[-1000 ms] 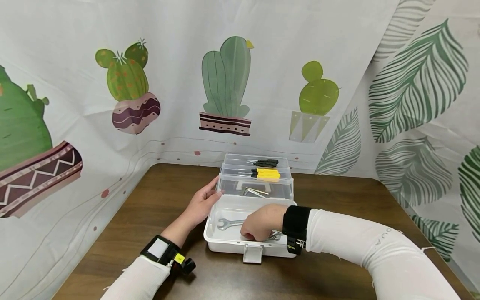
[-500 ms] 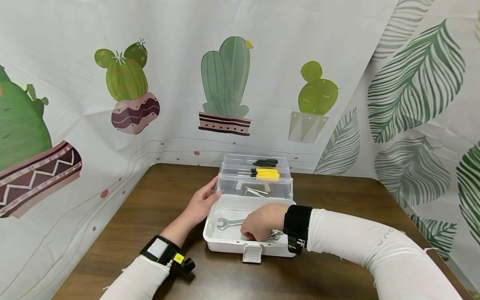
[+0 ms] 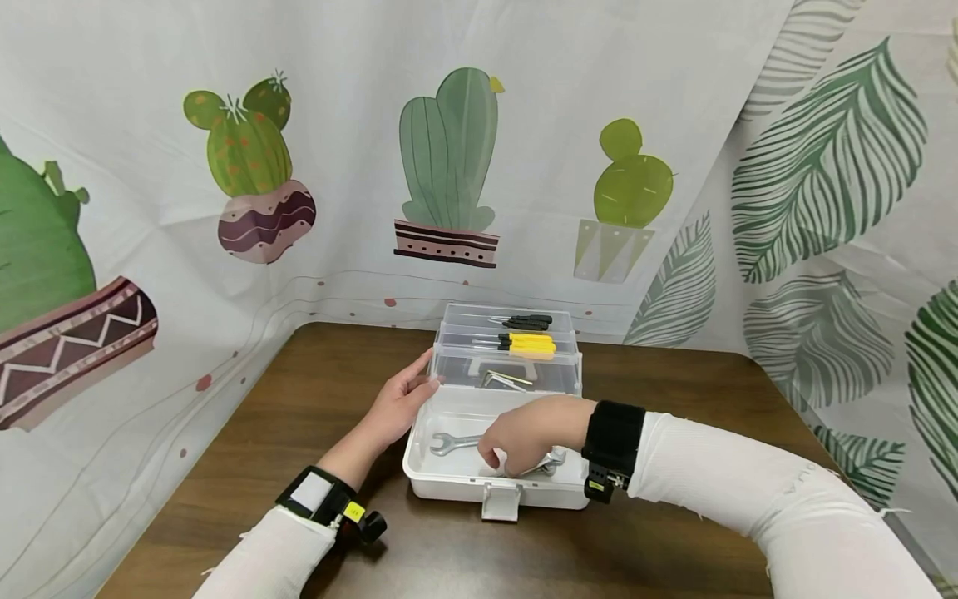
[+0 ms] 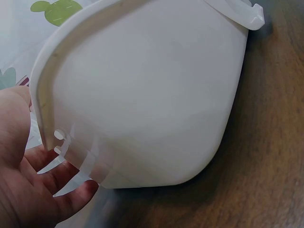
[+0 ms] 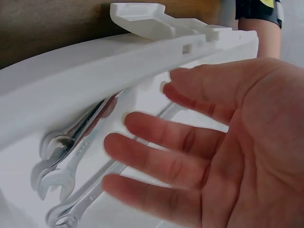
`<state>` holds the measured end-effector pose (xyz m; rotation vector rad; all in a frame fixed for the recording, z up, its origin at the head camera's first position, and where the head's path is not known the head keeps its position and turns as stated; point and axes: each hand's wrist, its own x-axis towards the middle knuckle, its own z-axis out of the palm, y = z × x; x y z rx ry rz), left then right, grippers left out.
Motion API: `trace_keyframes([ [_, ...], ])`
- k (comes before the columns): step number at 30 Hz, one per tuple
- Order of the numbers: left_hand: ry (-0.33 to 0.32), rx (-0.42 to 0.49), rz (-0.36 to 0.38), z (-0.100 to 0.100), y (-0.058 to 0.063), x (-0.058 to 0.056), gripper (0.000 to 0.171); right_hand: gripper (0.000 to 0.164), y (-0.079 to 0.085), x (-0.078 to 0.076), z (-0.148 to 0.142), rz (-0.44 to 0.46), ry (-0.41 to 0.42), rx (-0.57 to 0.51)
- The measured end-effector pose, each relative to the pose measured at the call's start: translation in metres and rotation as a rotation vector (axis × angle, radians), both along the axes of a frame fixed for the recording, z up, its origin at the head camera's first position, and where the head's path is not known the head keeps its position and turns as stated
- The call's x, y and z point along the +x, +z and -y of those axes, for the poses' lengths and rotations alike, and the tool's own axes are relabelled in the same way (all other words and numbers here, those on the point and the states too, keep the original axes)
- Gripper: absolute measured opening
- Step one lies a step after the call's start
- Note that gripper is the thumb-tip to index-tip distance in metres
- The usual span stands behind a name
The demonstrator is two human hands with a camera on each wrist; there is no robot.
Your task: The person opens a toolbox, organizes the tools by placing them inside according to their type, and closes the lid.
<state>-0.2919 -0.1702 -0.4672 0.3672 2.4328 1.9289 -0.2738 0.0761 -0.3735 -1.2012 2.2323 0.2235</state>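
A white toolbox stands on the table with its clear tiered trays raised at the back. My left hand holds its left rear corner, the thumb over the edge and the other fingers at the outside near the hinge. Over the inside of the box is my right hand, its fingers loosely extended with nothing held. Under them, in the right wrist view, several metal wrenches lie on the box floor. One open-end wrench shows left of the right hand in the head view; the hand covers part of it.
Yellow-handled screwdrivers, black-handled tools and hex keys lie in the trays. A white latch hangs at the front over the brown table. A printed cloth hangs behind.
My right hand has loosened from a curled hold among the wrenches and risen slightly, with its wrist shifting right. My left hand keeps its place on the toolbox. The head view shifts slightly.
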Motion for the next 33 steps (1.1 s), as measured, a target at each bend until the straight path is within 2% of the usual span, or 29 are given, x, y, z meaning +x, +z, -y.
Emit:
trace_keyframes([
  [4, -0.006, 0.003, 0.001, 0.0, 0.001, -0.001, 0.061, 0.014, 0.008, -0.002, -0.01, 0.043, -0.019, -0.088],
  [9, -0.008, 0.003, 0.003, -0.002, 0.002, -0.002, 0.061, 0.017, 0.025, -0.005, -0.025, 0.081, -0.026, -0.238],
  [13, -0.002, -0.007, 0.004, -0.003, 0.002, -0.001, 0.061, 0.02, 0.04, -0.01, -0.044, 0.093, -0.041, -0.424],
  [17, -0.001, -0.009, 0.005, -0.003, 0.001, -0.001, 0.061, 0.021, 0.047, -0.018, -0.07, 0.127, -0.112, -0.635],
  [22, -0.003, -0.014, 0.006, -0.001, 0.0, -0.001, 0.062, 0.02, 0.04, -0.031, -0.106, 0.171, -0.248, -0.951],
  [25, 0.002, -0.01, -0.006, -0.001, 0.0, -0.002, 0.062, 0.017, 0.032, -0.039, -0.126, 0.153, -0.359, -1.139],
  [29, 0.034, -0.022, -0.031, -0.001, 0.002, -0.003, 0.063, 0.013, 0.017, -0.051, -0.146, 0.134, -0.571, -1.342],
  [33, 0.094, -0.058, -0.033, 0.001, 0.004, -0.001, 0.066, 0.008, -0.006, -0.066, -0.157, 0.134, -0.809, -1.484],
])
